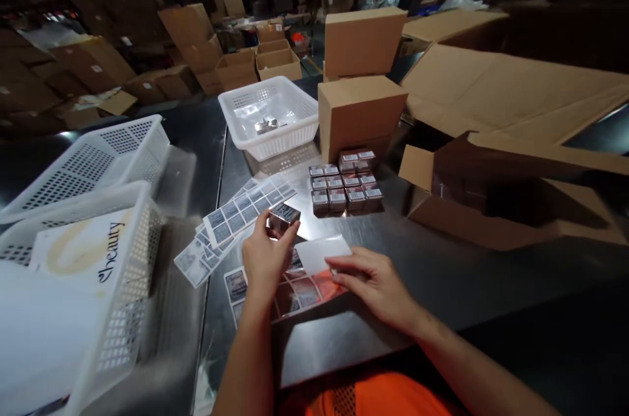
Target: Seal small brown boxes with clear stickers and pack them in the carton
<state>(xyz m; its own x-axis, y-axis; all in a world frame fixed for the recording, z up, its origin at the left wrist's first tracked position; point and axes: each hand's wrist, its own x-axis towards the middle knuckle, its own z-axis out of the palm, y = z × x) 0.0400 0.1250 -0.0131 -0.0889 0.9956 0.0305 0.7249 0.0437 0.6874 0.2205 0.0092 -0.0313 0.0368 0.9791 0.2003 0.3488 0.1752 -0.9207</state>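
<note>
My left hand [265, 259] grips a small dark box [285, 215] between thumb and fingers, with small print on its upper face. Beneath it lies a sheet of stickers [305, 293], glossy and reflecting orange, with bare white backing at its upper right. Over the sheet's right side, my right hand [376, 282] has thumb and forefinger pinched together; what is between the fingertips is too small to make out. More sticker sheets [246, 211] overlap to the left of the held box. Several small boxes with barcode labels [346, 192] stand in rows beyond my right hand.
A white basket [275, 144] holding clear bags stands behind the sheets. Two more white baskets [125, 134] are at the left, the nearer containing a white printed packet [81, 245]. Closed cartons [361, 111] and an open carton [501, 226] occupy the right of the metal table [432, 311].
</note>
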